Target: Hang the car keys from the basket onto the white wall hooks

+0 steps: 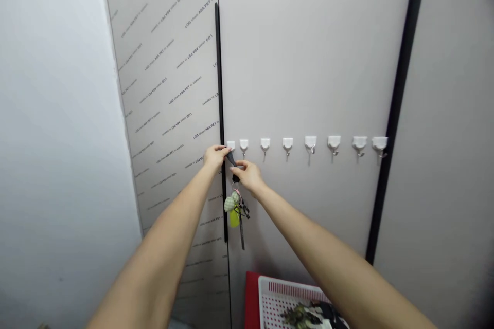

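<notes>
My left hand is closed, pinching the top of a black strap just under the leftmost white hook. Slightly lower and to the right, my right hand pinches the same strap. From the strap hangs a keychain bunch, with a pale green puffy charm, a yellow-green tag, small dark pieces and a long dark ribbon. My fingers partly cover the leftmost hook, so whether the strap touches its metal part cannot be seen.
Several more white adhesive hooks run in a row to the right across the pale door panel. A black vertical handle lies left of them. Below, a white perforated basket with dark and greenish items rests on something red.
</notes>
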`<state>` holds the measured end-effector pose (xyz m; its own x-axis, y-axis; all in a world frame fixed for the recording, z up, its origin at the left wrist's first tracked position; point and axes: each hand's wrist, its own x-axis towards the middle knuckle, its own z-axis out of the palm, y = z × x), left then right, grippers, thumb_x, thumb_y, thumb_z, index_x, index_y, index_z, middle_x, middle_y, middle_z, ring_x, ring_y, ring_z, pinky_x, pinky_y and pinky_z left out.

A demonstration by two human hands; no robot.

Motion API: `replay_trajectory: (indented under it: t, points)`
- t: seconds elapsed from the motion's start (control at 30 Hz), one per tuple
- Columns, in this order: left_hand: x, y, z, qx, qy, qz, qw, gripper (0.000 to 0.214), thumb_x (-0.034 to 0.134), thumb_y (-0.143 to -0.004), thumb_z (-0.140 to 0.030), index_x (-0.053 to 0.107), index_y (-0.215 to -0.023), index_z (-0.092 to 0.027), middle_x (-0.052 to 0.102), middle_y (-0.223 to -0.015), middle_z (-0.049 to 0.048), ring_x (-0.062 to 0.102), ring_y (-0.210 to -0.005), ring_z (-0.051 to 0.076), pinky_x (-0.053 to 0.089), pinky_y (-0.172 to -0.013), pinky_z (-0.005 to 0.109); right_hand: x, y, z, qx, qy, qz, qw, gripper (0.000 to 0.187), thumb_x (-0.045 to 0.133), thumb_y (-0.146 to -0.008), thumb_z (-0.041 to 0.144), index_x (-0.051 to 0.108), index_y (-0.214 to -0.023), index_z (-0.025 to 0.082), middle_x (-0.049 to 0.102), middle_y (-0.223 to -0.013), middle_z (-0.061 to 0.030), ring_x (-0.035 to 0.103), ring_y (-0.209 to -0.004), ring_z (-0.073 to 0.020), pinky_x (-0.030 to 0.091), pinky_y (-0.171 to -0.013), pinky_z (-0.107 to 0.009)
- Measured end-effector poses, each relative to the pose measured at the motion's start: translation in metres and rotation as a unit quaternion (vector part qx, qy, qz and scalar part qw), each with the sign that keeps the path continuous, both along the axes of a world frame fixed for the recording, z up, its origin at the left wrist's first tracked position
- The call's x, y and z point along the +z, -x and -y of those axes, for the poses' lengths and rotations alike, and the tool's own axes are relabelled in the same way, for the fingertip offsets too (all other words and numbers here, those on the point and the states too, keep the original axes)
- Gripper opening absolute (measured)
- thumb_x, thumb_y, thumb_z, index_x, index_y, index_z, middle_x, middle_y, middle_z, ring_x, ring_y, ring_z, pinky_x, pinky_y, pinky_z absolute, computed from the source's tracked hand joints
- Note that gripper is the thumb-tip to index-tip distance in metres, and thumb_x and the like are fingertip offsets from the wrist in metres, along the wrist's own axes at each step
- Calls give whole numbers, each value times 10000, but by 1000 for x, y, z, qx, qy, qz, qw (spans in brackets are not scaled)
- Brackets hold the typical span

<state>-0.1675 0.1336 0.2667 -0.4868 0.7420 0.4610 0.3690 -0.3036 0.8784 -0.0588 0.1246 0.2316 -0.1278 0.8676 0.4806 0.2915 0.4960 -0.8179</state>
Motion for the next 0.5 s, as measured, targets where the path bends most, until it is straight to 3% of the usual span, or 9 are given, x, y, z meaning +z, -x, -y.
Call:
replay_trajectory:
  t: [0.27, 0.5]
  points:
    - [-5, -4, -9, 61, 42, -122, 990, 231, 543, -530, -372, 586, -673, -194, 586, -640, 4, 504, -552, 110, 369, -530, 221, -16, 0, -10, 22, 62, -5, 998, 297, 523, -591, 285, 553, -847, 135, 520, -565, 9, 450, -459, -62, 354, -446, -176]
    - [-14, -9, -2, 82, 42, -175, 980, 219, 514, -577, -334, 579, -740, -203, 590, -707, 15, 519, -612, 122, 377, -553, 229, -25, 3, -10, 6, 52, 31, 998, 267, 525, -586, 274, 565, -812, 136, 551, -584, -1, 480, -499, -78, 372, -502, -188]
